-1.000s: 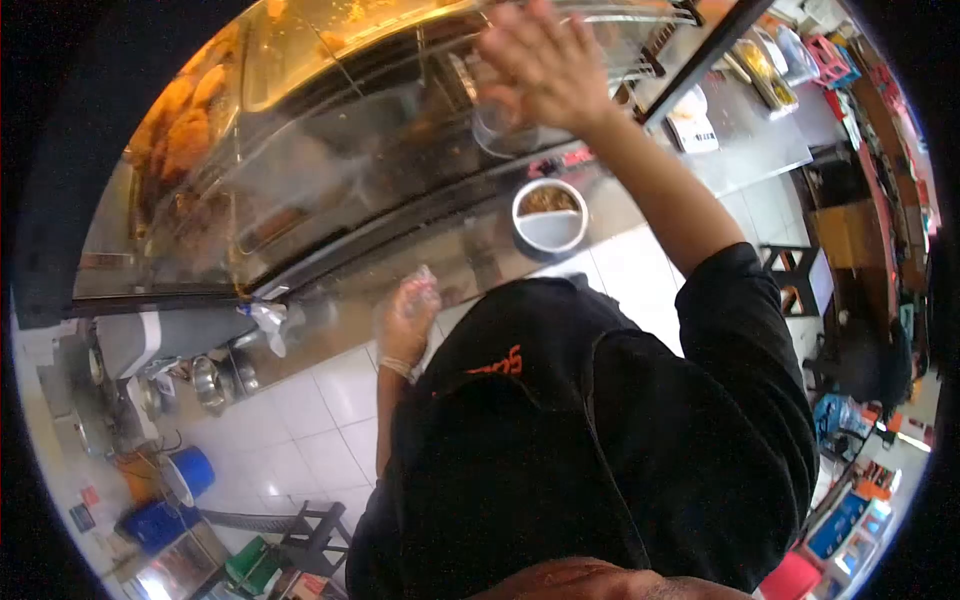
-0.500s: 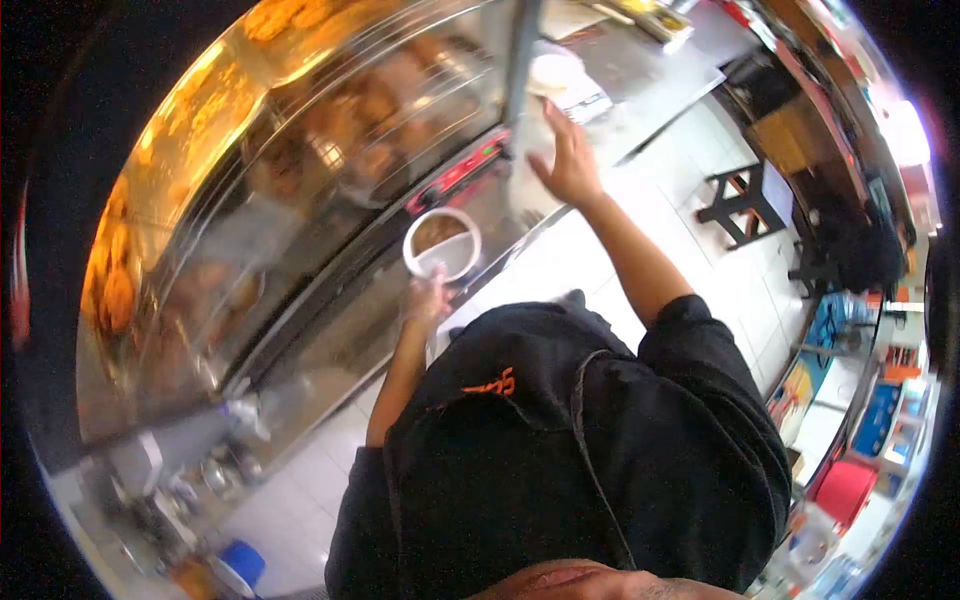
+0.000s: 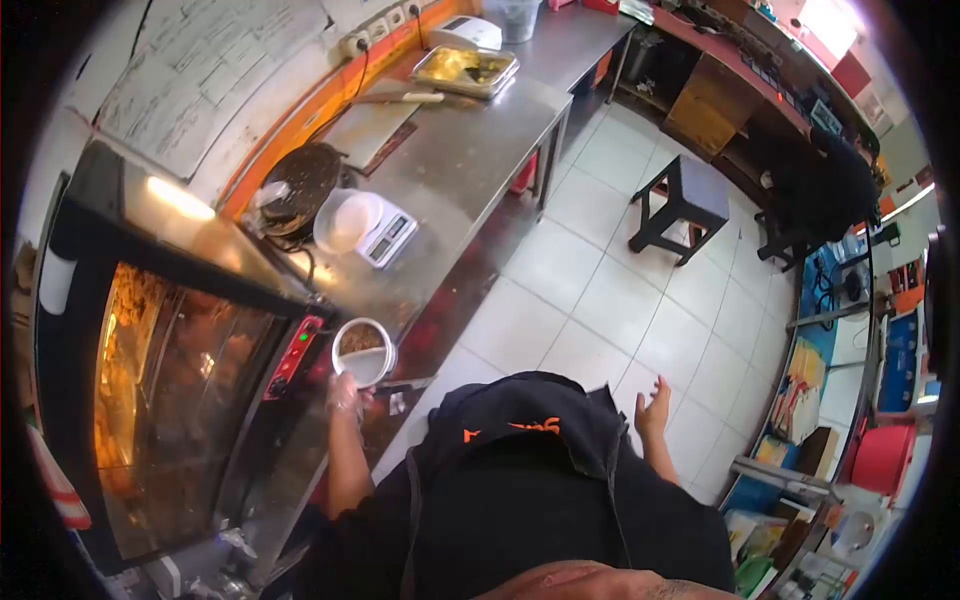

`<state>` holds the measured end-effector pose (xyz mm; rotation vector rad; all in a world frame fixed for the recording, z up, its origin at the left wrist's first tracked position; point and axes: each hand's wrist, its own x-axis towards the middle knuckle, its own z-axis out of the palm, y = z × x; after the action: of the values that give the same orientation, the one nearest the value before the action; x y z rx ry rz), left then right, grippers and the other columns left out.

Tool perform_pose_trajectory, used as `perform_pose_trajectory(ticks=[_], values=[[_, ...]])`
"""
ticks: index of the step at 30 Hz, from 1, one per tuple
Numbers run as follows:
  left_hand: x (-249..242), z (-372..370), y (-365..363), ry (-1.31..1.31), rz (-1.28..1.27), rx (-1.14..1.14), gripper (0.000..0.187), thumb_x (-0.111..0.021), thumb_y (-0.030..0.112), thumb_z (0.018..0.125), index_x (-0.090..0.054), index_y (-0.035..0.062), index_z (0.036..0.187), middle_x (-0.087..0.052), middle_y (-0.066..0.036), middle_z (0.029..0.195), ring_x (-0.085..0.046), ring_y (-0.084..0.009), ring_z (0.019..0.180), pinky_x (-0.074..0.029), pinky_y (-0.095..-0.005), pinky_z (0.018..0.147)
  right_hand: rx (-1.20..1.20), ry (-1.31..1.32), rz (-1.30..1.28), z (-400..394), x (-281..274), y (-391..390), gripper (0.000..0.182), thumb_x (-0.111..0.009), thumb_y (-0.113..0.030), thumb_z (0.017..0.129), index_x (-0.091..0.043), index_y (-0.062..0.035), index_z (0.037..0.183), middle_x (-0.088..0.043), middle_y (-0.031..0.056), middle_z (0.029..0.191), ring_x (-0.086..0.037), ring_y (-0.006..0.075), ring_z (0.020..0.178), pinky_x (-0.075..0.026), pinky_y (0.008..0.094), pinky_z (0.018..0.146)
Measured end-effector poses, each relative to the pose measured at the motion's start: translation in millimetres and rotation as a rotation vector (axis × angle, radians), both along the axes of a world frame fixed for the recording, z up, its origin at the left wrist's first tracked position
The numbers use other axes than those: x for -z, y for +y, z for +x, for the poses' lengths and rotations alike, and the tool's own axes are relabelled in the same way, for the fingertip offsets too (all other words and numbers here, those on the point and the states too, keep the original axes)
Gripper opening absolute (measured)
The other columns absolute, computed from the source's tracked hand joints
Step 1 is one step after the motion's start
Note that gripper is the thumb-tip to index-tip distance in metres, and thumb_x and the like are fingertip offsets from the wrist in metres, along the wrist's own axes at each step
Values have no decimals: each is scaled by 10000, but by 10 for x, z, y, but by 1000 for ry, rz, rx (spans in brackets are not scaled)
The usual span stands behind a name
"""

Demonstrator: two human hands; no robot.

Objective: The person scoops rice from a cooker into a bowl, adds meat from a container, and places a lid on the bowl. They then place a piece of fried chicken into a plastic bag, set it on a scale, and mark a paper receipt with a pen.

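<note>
An oven (image 3: 170,400) fills the frame's left, a metal bowl (image 3: 364,352) just right of it. On the tabletop (image 3: 470,150) above sit a scale (image 3: 388,232) and, farther up, a tray (image 3: 466,68). A stool (image 3: 684,205) stands on the floor (image 3: 600,290), upper right.

A commercial food kitchen, probably that of a small eatery, is shown. A glass-fronted warming oven (image 3: 170,400) lit orange from within is set beside a stainless steel counter (image 3: 470,150), on which a digital scale (image 3: 385,232), a round griddle (image 3: 300,180) and a metal tray (image 3: 465,68) of food are placed. A white tiled floor (image 3: 620,290) and a dark stool (image 3: 685,200) are seen.
</note>
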<state>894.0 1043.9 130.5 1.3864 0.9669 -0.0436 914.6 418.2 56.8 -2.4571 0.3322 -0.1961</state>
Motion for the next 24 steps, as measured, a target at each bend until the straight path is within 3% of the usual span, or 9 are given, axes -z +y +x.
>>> perform_pose_trajectory(ticks=[3,5,9,14,15,16,18,20,24], values=[[-286,1121,-670,-36,-43,82,298,-407,209,890,-570,-6,1015,-624,-131,675,-556,-169,456,-434,-277,357,102,40,-14,426,29,-483,645,-657,-47,801,-367,-27,1376,-526,164,1161,-575,266,893,-484,382,809],[-321,1832,-1042,-77,-26,158,325,-376,205,908,-615,-14,904,-601,-100,622,-539,-147,454,-423,-282,377,84,38,-2,904,-14,-643,650,-663,-48,797,-370,-34,1377,-528,159,1160,-575,258,893,-485,377,807],[-434,3381,-1690,-94,97,263,338,-363,198,937,-616,-10,854,-596,-103,601,-540,-157,448,-436,-297,390,17,25,41,2120,-51,-845,641,-672,-58,795,-383,-40,1368,-529,155,1159,-575,254,896,-489,375,802],[-315,5581,-2213,-164,48,420,323,-395,192,946,-604,-42,869,-617,-134,624,-577,-195,459,-460,-324,392,74,102,63,3410,145,-1110,603,-689,-76,795,-420,-43,1333,-543,157,1135,-580,235,848,-499,362,782],[-339,6016,-2357,-176,31,448,316,-405,188,945,-601,-48,873,-621,-141,629,-584,-203,459,-464,-331,391,94,109,75,3539,280,-1231,594,-691,-79,796,-426,-46,1327,-550,152,1115,-579,221,811,-501,357,766],[-410,6384,-2524,-187,33,398,295,-428,174,933,-598,-61,876,-617,-148,624,-580,-210,436,-466,-344,381,133,119,58,3595,411,-1336,563,-700,-107,788,-454,-29,1288,-577,184,1097,-608,269,826,-507,377,768],[-411,7103,-2783,-170,79,409,293,-436,175,928,-598,-64,881,-615,-151,621,-576,-211,426,-467,-352,377,224,215,-29,3541,696,-1604,546,-715,-157,778,-483,-23,1254,-609,208,1084,-622,321,913,-503,392,805],[-454,7804,-3006,-161,104,456,290,-433,179,927,-591,-64,918,-615,-152,618,-575,-213,425,-465,-358,375,456,432,142,3431,731,-1719,509,-714,-140,787,-493,-31,1233,-599,244,1132,-598,314,1062,-484,390,889],[-56,9106,-3387,-113,-50,497,290,-425,186,937,-577,-58,977,-612,-156,620,-569,-214,425,-455,-355,368,675,722,34,3110,890,-1807,431,-678,-215,814,-564,-12,1177,-644,223,1064,-628,352,1000,-483,438,871]])
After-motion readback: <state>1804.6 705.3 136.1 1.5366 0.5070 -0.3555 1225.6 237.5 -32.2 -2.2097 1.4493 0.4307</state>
